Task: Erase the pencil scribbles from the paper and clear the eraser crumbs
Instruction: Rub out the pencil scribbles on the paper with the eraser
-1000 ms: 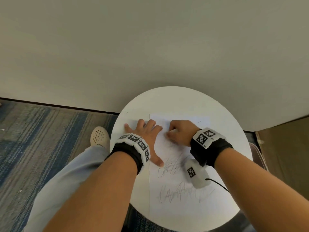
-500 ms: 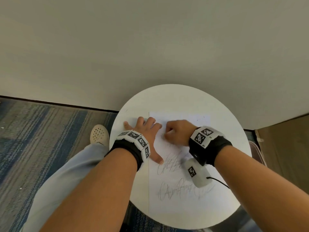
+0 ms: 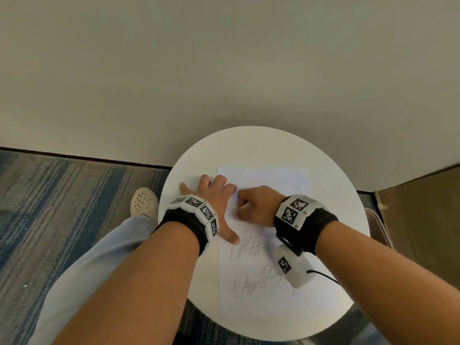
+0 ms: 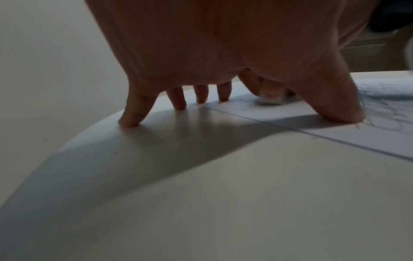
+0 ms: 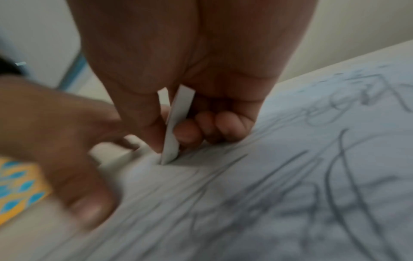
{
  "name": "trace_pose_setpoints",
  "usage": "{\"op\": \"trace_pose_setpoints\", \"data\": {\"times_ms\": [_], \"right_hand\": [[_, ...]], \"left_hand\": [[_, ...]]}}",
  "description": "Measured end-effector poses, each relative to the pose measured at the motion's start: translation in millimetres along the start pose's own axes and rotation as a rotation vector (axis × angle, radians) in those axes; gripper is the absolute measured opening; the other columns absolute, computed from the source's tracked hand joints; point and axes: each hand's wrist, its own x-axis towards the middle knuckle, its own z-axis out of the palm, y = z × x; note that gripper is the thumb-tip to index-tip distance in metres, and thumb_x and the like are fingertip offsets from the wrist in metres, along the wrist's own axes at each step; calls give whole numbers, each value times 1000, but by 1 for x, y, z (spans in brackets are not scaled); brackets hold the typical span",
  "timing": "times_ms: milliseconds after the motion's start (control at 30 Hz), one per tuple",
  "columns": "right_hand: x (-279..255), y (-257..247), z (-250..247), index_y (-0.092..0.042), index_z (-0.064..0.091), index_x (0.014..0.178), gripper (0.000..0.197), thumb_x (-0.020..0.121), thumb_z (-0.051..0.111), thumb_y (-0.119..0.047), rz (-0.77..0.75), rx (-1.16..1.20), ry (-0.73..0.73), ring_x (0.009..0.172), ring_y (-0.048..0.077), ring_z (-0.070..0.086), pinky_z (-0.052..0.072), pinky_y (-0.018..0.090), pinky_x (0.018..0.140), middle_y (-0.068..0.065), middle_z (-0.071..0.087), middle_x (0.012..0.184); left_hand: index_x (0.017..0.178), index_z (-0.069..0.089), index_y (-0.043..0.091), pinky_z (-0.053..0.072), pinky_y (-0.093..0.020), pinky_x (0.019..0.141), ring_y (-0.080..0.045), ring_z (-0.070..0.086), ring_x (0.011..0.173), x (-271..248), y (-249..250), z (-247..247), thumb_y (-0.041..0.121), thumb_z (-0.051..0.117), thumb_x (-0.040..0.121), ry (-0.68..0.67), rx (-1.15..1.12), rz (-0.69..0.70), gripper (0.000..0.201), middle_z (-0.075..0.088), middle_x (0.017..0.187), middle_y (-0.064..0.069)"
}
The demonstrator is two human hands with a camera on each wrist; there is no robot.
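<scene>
A white sheet of paper [image 3: 263, 302] lies on the round white table [image 3: 333, 195]. Two pencil scribbles [image 3: 251, 245] mark its near half; the lower scribble [image 3: 258, 282] sits closer to me. My left hand [image 3: 214, 197] lies spread flat across the paper's left edge, thumb [image 4: 339, 106] on the sheet and fingertips [image 4: 132, 120] on the table. My right hand [image 3: 256, 205] pinches a thin white eraser [image 5: 176, 123] and presses its tip onto the paper just beside the left hand. The same eraser [image 4: 271, 100] shows behind the left palm.
A beige wall rises right behind the table. Striped blue carpet [image 3: 62, 207] and my shoe [image 3: 144, 201] lie to the left, a brown box [image 3: 423, 220] to the right. An orange patterned object [image 5: 20, 187] shows at the left of the right wrist view. Dark specks [image 4: 245, 107] dot the paper.
The right hand with the eraser has slid slightly left, closer to the left hand. The left hand stays spread on the paper's edge.
</scene>
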Motion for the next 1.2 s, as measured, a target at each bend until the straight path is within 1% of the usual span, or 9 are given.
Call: {"op": "trace_pose_setpoints", "data": {"times_ms": [200,300,433,567,667,767,900,1033,1200], "right_hand": [[-1,4,-9,-20,55,85,12,85,56,-32,23,1,25,81,17,53,39,21,61,-4,56,83],[-3,3,-1,-20,57,85,13,85,57,-33,-36,-57,-76,82,19,56,45,25,69,-2,59,86],[-1,12,-11,-21,54,81,12,85,57,-32,14,-13,48,80,16,51,36,20,58,-3,57,84],[-1,11,-5,-28,51,71,16,84,59,-33,-28,-59,-44,75,14,50,34,19,57,-10,52,73],[1,18,-14,-21,55,81,12,84,58,-32,27,12,77,78,14,51,35,18,57,-5,56,81],[-1,15,-5,-21,55,84,12,86,58,-33,-43,-54,-21,77,15,51,36,18,58,-5,55,81],[2,23,-16,-20,56,85,13,85,58,-33,49,8,91,80,15,52,37,21,60,-3,58,85],[3,20,-10,-22,56,83,13,86,58,-34,-11,-32,12,77,14,51,36,17,59,-4,57,83],[9,21,-20,-20,58,84,12,84,59,-32,61,23,74,82,16,53,40,24,69,-2,59,86]], "left_hand": [[145,16,37,22,-66,103,-24,14,134,0,1,-1,79,69,54,-1,6,-5,114,11,146,10],[145,15,37,22,-66,103,-25,14,133,-1,0,-2,79,69,54,-8,-1,5,115,12,147,9],[145,15,36,21,-66,103,-24,13,133,0,1,-1,79,69,54,0,-3,-4,114,11,147,10],[145,16,36,23,-66,103,-24,15,132,1,1,-2,79,70,54,0,1,1,114,13,146,9],[145,14,37,22,-66,103,-24,14,133,1,1,-1,79,70,53,3,4,-5,115,12,146,10],[145,11,39,21,-67,103,-25,13,134,0,1,-1,78,71,53,-4,-11,-4,117,11,148,10],[147,-1,45,19,-68,104,-26,8,136,4,1,0,80,70,53,-15,4,-15,123,4,151,10],[147,0,47,18,-68,103,-25,8,136,4,0,-1,79,71,51,-24,-12,-16,123,5,150,11],[147,0,46,18,-68,104,-25,8,136,4,0,0,79,71,52,-26,-4,-16,123,5,150,10]]}}
